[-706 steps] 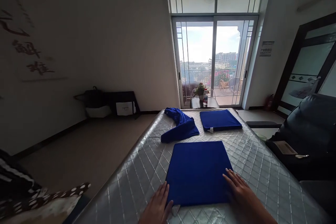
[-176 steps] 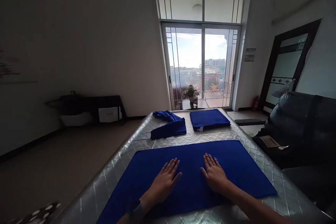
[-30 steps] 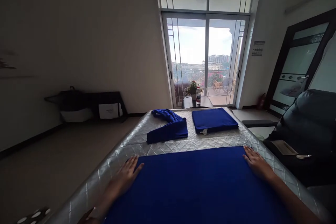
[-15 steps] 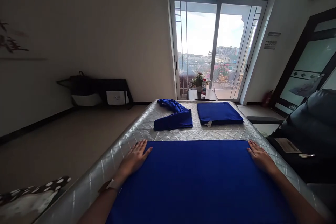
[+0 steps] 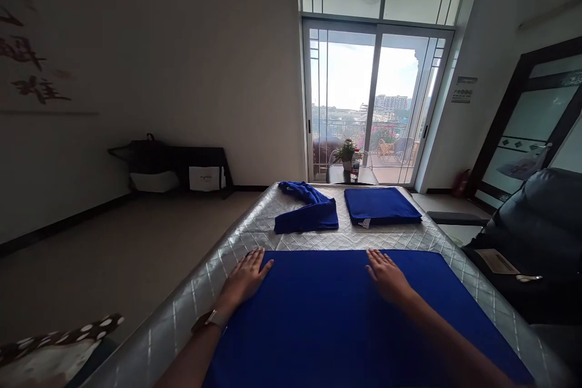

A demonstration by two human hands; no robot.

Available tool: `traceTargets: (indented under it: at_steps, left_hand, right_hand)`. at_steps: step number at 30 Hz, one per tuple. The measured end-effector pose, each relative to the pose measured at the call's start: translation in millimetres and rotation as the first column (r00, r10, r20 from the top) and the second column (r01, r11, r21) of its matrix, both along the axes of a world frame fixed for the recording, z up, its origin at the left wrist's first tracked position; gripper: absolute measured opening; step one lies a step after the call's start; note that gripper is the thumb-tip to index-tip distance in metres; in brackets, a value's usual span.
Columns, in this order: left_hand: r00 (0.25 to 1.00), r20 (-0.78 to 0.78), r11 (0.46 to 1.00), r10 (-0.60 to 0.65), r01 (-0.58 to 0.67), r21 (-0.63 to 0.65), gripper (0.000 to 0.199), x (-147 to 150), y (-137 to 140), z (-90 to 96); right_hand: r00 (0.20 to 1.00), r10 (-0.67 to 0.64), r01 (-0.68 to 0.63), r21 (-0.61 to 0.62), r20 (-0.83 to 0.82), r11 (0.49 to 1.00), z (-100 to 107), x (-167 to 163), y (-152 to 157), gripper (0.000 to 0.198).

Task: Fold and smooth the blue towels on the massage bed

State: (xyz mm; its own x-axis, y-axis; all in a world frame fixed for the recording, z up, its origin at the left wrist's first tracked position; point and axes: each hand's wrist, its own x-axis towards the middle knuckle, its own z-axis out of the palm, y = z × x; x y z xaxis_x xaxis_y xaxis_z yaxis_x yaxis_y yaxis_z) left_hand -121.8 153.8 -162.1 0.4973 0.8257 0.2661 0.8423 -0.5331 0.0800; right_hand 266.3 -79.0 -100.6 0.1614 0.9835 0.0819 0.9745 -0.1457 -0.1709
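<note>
A large blue cloth [image 5: 318, 327] lies flat across the near part of a silver quilted surface [image 5: 254, 236]. My left hand [image 5: 245, 276] rests open at its far left corner, fingers stretched forward and thumb apart. On the cloth near the middle of its far edge lies my right hand [image 5: 388, 279], palm down with fingers straight. Beyond the far edge are a loosely folded blue cloth [image 5: 309, 212] on the left and a neatly folded blue cloth [image 5: 382, 205] with a white tag on the right. The near end of the large cloth runs out of view.
A small table [image 5: 350, 176] with a potted plant [image 5: 346, 154] and bottle [image 5: 355, 163] stands beyond the far end. To the right is a black leather chair [image 5: 541, 224]; at lower left, a polka-dotted fabric [image 5: 63, 336].
My right hand has moved left along the cloth's far edge, from the right corner to near the middle. My left hand stays at the left corner. The view has tilted up slightly.
</note>
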Motion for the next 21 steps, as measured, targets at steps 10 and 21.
traceTargets:
  at_steps: [10, 21]
  left_hand:
    - [1.000, 0.005, 0.995, 0.002, -0.002, -0.098, 0.072, -3.2, 6.8, -2.0]
    - [1.000, -0.015, 0.999, 0.007, -0.008, -0.036, 0.070, -6.0, 12.9, -12.2]
  right_hand:
    - [0.993, 0.052, -0.058, -0.054, -0.110, 0.997, -18.5, -27.3, 26.0, 0.073]
    - [0.920, -0.378, 0.380, 0.006, 0.100, 0.925, -55.1, 175.4, -64.8, 0.071]
